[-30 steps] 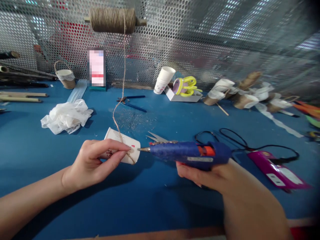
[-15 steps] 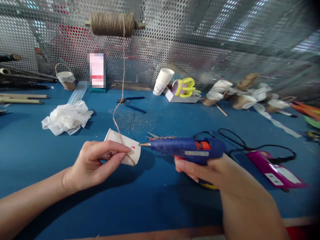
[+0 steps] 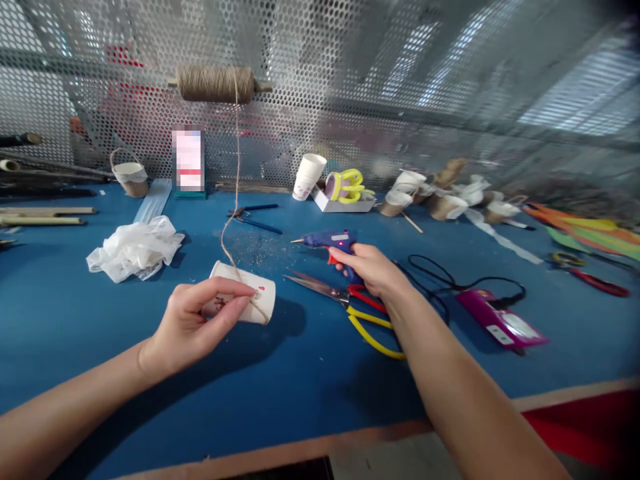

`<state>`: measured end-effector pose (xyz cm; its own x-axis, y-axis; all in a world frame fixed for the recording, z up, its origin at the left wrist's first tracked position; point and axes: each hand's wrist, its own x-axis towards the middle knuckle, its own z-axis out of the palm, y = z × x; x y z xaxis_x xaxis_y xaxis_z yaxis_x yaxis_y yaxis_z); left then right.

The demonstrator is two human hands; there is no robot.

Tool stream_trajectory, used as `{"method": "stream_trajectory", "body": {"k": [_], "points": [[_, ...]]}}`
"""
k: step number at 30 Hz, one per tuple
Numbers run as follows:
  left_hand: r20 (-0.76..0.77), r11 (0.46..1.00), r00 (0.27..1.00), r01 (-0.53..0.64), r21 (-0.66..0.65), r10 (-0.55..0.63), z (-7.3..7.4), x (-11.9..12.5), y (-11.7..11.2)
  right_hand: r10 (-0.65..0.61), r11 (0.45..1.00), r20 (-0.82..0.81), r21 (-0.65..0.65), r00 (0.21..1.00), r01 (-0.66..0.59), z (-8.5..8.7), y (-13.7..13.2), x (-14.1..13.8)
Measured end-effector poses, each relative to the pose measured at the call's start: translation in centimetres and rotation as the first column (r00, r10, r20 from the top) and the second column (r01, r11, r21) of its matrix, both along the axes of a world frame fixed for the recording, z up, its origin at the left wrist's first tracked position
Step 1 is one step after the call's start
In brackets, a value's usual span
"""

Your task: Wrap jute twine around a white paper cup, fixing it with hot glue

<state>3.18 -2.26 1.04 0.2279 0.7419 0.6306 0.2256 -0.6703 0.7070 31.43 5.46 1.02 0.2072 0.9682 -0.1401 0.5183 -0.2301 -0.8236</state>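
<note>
My left hand [image 3: 203, 323] is closed on a white paper cup [image 3: 267, 298] lying tilted on its side, its thumb and forefinger pinching twine [image 3: 229, 250] against the cup wall. The twine runs up to a brown spool [image 3: 215, 85] on the mesh wall. In my right hand [image 3: 367, 265] is a blue hot glue gun [image 3: 325, 239], its metal nozzle pointing left, apart from the cup. Below that hand lie scissors [image 3: 373, 337] with red and yellow handles, partly hidden by my forearm.
Blue-handled pliers [image 3: 260, 217] lie behind the cup. A crumpled white plastic bag [image 3: 137, 248] sits to the left. Stacked paper cups [image 3: 307, 177] and a white box [image 3: 345, 205] stand at the back. A purple power strip [image 3: 500, 320] with black cable lies at right.
My right hand has carried the glue gun away from the cup, forward over the table, uncovering the scissors. My left hand keeps its pinch on the cup and twine. The camera view has shifted.
</note>
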Motion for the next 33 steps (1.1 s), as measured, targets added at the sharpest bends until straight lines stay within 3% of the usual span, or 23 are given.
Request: {"method": "stream_trajectory", "body": {"k": [6,10,13,14,15,16,17,18,19,23,27,30,33], "points": [[0.017,1.000,1.000,-0.014,-0.003,0.014,-0.3,-0.1,0.3,-0.027,0.999,0.238,-0.021,0.971,0.033,-1.1,2.1,-0.4],[0.009,0.999,1.000,0.014,0.033,-0.014,-0.3,0.0,0.2,-0.009,0.998,0.359,0.056,0.933,-0.012,0.3,1.4,-1.8],[-0.018,0.996,0.998,0.066,0.065,-0.065,-0.5,0.1,-0.1,0.164,0.978,0.320,0.070,0.933,-0.196,2.0,-0.3,-4.6],[-0.033,0.993,0.996,0.086,0.076,-0.083,-0.5,0.2,-0.2,0.296,0.947,0.254,0.045,0.921,-0.318,2.5,-0.9,-5.7],[-0.047,0.991,0.994,0.102,0.085,-0.099,-0.6,0.2,-0.3,0.518,0.854,0.067,0.014,0.853,-0.520,2.9,-1.5,-6.9],[-0.058,0.989,0.992,0.115,0.090,-0.110,-0.7,0.2,-0.4,0.659,0.749,-0.112,0.011,0.743,-0.663,3.1,-2.1,-8.0],[-0.063,0.988,0.991,0.123,0.092,-0.118,-0.8,0.3,-0.4,0.713,0.683,-0.246,0.031,0.657,-0.730,3.2,-2.6,-9.0],[-0.064,0.988,0.990,0.128,0.088,-0.123,-0.8,0.3,-0.4,0.723,0.653,-0.349,0.061,0.597,-0.755,3.2,-2.9,-9.9],[-0.062,0.988,0.990,0.131,0.077,-0.126,-0.8,0.3,-0.4,0.703,0.660,-0.426,0.094,0.569,-0.746,3.1,-3.2,-10.5],[-0.041,0.988,0.987,0.154,-0.021,-0.155,-0.8,0.3,-0.2,0.538,0.793,-0.616,0.138,0.576,-0.594,2.6,-3.8,-11.2],[0.022,0.970,0.983,0.184,-0.160,-0.183,-0.6,0.2,-0.2,0.482,0.837,-0.665,0.159,0.570,-0.523,2.4,-4.2,-10.6],[0.151,0.926,0.972,0.221,-0.306,-0.182,-0.6,0.3,-0.2,0.442,0.885,-0.670,0.220,0.596,-0.409,2.6,-4.6,-10.2],[0.253,0.860,0.959,0.231,-0.455,-0.124,-0.6,0.4,-0.2,0.431,0.899,-0.651,0.244,0.625,-0.365,3.1,-5.0,-9.8]]}}
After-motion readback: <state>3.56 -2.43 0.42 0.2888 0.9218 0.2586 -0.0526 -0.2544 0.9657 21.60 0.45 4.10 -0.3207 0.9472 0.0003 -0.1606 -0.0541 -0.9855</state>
